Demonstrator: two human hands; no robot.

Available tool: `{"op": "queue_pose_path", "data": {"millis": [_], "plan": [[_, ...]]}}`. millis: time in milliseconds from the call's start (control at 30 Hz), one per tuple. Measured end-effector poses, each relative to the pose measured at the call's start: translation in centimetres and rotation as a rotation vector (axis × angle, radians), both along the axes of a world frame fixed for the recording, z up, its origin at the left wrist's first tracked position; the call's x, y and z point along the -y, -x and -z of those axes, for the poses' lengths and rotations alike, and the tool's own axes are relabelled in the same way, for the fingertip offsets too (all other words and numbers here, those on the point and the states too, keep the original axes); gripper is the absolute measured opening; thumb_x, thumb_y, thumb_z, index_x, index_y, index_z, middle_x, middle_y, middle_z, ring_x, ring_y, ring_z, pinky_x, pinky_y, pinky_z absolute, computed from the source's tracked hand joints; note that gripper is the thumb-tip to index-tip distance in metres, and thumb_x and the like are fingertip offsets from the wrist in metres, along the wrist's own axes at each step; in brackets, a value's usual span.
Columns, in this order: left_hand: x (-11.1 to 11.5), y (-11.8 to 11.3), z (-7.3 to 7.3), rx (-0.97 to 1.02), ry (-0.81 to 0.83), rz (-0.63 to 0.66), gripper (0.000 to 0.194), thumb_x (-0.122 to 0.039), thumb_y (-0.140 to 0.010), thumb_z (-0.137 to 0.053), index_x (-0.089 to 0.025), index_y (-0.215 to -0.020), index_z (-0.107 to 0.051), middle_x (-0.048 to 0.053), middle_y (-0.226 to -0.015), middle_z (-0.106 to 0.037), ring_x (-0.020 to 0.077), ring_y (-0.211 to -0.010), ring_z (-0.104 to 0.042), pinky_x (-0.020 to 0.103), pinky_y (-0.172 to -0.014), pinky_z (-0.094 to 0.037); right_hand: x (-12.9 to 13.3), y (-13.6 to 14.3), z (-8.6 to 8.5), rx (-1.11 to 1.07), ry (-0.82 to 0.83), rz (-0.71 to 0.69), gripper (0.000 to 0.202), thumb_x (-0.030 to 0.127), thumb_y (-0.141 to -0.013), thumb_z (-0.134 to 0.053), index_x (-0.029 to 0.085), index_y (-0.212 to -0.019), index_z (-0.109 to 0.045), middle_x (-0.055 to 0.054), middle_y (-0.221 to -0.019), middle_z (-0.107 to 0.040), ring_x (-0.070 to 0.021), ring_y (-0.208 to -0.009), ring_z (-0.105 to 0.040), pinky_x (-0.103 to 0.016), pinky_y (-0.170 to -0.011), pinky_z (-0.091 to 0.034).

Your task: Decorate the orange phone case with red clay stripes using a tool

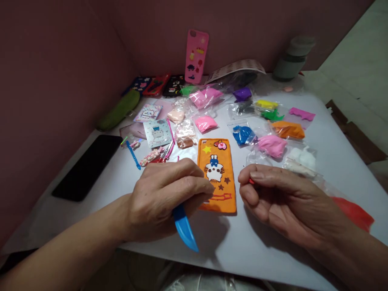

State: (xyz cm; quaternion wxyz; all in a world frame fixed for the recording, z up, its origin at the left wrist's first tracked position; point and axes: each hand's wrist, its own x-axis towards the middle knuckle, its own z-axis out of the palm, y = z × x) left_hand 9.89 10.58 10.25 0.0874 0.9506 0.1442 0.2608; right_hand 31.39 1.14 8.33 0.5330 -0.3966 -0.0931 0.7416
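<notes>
An orange phone case [226, 165] covered in clay lies upside down to me, bearing a white cat figure with blue clothes, a yellow star, brown stars and a red outlined ribbon. My left hand [172, 194] hovers over its lower left part, fingers closed round a blue plastic clay knife [185, 229] whose blade points down toward me. To the right of the case is my right hand [275, 198], palm turned up, with thumb and fingertips pinching a tiny bit of red clay [251, 181]. A bag of red clay [353, 212] is partly hidden behind my right wrist.
Bags of coloured clay, among them blue [243, 135], pink [271, 145] and orange [287, 129], spread over the right and back. A black phone [87, 167] and green pouch [118, 110] lie left. A pink phone case [196, 56] leans on the wall near a bottle [292, 60].
</notes>
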Motion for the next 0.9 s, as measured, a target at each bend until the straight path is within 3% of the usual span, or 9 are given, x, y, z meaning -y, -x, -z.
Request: {"op": "queue_pose_path", "data": {"millis": [67,200,333,433,500,700,900], "plan": [[0.21,-0.05,0.22,0.001,-0.027,-0.020,0.032,-0.051,-0.095,-0.061,-0.020,-0.098,-0.068,0.006,-0.081,-0.067,0.0135,-0.068,-0.064,0.021,-0.060,-0.053,0.08,-0.05,-0.01,0.012,0.013,-0.021,0.008,0.019,-0.069,-0.081,0.015,-0.075,-0.080,-0.004,-0.059,-0.070,-0.0086,-0.050,-0.063,-0.011,-0.051,-0.053],[0.33,-0.10,0.45,0.004,-0.049,-0.014,0.036,-0.055,-0.094,-0.060,-0.020,-0.097,-0.068,0.006,-0.082,-0.067,0.0138,-0.067,-0.064,0.022,-0.060,-0.053,0.11,0.05,-0.01,0.012,0.004,-0.064,0.008,0.020,-0.069,-0.082,0.017,-0.076,-0.080,-0.003,-0.061,-0.071,-0.0061,-0.047,-0.061,-0.009,-0.050,-0.050],[0.08,-0.01,0.33,0.008,-0.020,0.018,0.023,-0.040,-0.098,-0.060,-0.019,-0.095,-0.068,0.004,-0.082,-0.067,0.0120,-0.066,-0.064,0.020,-0.060,-0.052,0.06,0.14,-0.07,0.020,0.027,-0.071,0.009,0.019,-0.068,-0.083,0.017,-0.076,-0.080,-0.002,-0.061,-0.070,-0.0050,-0.046,-0.060,-0.006,-0.043,-0.043],[-0.15,0.08,0.34,0.028,0.008,0.079,0.008,-0.018,-0.097,-0.061,-0.017,-0.094,-0.068,0.003,-0.083,-0.067,0.0096,-0.066,-0.063,0.019,-0.061,-0.048,0.06,0.11,-0.14,0.028,0.057,-0.073,0.012,0.019,-0.065,-0.086,0.017,-0.075,-0.079,-0.002,-0.059,-0.070,-0.0049,-0.046,-0.060,-0.006,-0.045,-0.044],[-0.25,0.09,0.45,0.038,0.022,0.106,0.007,-0.011,-0.095,-0.062,-0.015,-0.096,-0.068,0.003,-0.085,-0.067,0.0093,-0.068,-0.062,0.020,-0.062,-0.046,0.07,0.08,-0.18,0.031,0.072,-0.081,0.013,0.020,-0.064,-0.087,0.017,-0.074,-0.079,-0.002,-0.058,-0.069,-0.0049,-0.046,-0.060,-0.007,-0.046,-0.046],[-0.21,-0.03,0.63,0.031,-0.004,0.096,0.009,-0.015,-0.098,-0.060,-0.016,-0.097,-0.068,0.002,-0.086,-0.066,0.0098,-0.069,-0.061,0.021,-0.062,-0.045,0.19,0.14,-0.11,0.023,0.043,-0.092,0.017,0.021,-0.064,-0.088,0.017,-0.078,-0.080,-0.002,-0.060,-0.070,-0.0048,-0.047,-0.059,-0.008,-0.047,-0.044],[0.04,0.07,0.51,0.082,0.044,0.190,0.013,-0.015,-0.099,-0.054,-0.011,-0.097,-0.066,0.005,-0.081,-0.065,0.0119,-0.067,-0.059,0.023,-0.058,-0.045,0.88,0.57,-0.07,-0.007,0.055,-0.247,0.015,0.033,-0.075,-0.086,0.020,-0.081,-0.080,-0.002,-0.065,-0.070,-0.0019,-0.047,-0.056,-0.008,-0.045,-0.035]]}}
